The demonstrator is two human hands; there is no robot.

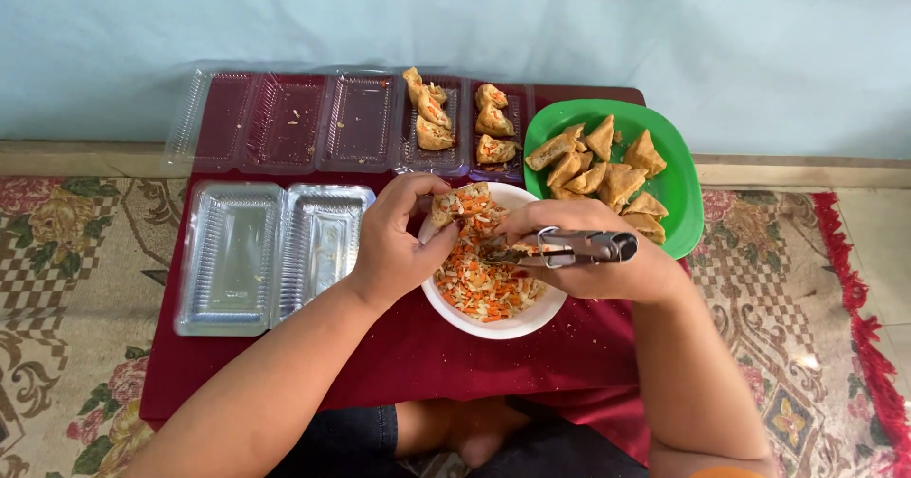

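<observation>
at frame centre the left hand (399, 241) grips a split tofu puff (455, 203) over the white bowl (493, 326) while the right hand (588, 260) clasps metal tongs (569, 247) in the shredded filling (479, 283), seemingly mid-stuffing, which calls for steady packing.

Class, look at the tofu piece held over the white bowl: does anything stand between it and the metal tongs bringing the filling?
Nothing visible does. The left hand holds the tofu piece over the white bowl, and the metal tongs in the right hand point at it across the shredded vegetable filling.
</observation>
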